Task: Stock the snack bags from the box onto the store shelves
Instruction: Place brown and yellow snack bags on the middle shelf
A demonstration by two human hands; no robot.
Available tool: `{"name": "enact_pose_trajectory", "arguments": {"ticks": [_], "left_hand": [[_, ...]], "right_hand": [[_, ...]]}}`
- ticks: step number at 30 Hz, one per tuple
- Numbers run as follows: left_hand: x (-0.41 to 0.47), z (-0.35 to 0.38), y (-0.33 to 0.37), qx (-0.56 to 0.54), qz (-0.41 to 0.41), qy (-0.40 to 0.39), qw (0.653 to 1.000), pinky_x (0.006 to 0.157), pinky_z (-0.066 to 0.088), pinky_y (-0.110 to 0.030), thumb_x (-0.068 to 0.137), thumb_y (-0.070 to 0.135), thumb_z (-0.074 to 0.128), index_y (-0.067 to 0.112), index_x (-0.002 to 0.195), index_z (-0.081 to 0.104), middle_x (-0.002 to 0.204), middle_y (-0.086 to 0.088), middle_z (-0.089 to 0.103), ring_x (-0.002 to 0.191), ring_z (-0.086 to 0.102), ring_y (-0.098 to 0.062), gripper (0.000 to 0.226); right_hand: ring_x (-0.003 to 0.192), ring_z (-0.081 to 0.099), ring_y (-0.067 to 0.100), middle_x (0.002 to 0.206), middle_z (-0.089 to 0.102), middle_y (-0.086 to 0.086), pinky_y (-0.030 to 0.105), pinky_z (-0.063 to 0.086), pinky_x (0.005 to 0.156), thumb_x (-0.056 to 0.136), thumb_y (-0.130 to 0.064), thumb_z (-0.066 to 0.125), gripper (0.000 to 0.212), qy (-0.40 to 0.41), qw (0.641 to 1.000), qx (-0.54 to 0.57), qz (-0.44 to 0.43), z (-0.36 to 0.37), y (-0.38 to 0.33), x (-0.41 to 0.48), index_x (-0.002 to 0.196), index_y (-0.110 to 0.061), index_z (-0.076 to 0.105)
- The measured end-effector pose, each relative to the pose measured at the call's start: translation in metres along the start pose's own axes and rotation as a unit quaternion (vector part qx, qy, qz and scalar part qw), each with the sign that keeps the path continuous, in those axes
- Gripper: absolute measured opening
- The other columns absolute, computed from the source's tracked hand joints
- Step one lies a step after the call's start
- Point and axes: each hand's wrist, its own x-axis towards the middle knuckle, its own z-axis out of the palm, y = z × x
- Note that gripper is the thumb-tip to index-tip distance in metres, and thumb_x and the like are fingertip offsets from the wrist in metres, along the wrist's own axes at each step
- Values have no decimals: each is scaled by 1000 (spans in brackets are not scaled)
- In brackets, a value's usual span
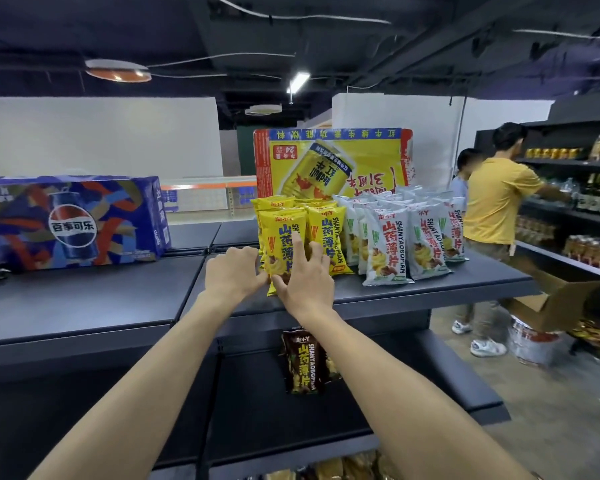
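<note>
Yellow snack bags standing on top shelf, beside white bags. Left hand curled round front bag's left edge; right hand spread flat on its face. Light, puffy, slick, crushable contents: hold by side seams

Ceiling: black painted ceiling.
Light: white fluorescent tube was lit.
Walls: plain white partitions stood behind.
Floor: grey speckled concrete floor.
Furniture: dark grey metal shelf units.
</note>
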Motion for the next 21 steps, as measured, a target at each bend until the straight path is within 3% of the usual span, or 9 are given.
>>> {"name": "enact_pose_trajectory", "arguments": {"ticks": [6, 21], "left_hand": [[-1, -19, 39, 9, -6, -6, 1000, 67, 43, -33, 84, 42, 58, 21, 94, 62, 93, -6, 68, 87, 65, -30, 24], [-35, -30, 217, 5, 41, -27, 999, 69, 46, -34, 87, 39, 55, 18, 99, 61, 96, -5, 66, 89, 64, -28, 24]], "right_hand": [[124, 44, 31, 141, 37, 12, 40, 52, 80, 87, -42, 70, 80, 3, 1000, 13, -20, -44, 29, 2, 148, -26, 21], [108, 58, 32, 125, 54, 9, 41, 51, 79, 92, -34, 61, 50, -19, 999, -5, -46, -154, 179, -19, 133, -18, 39]]}}
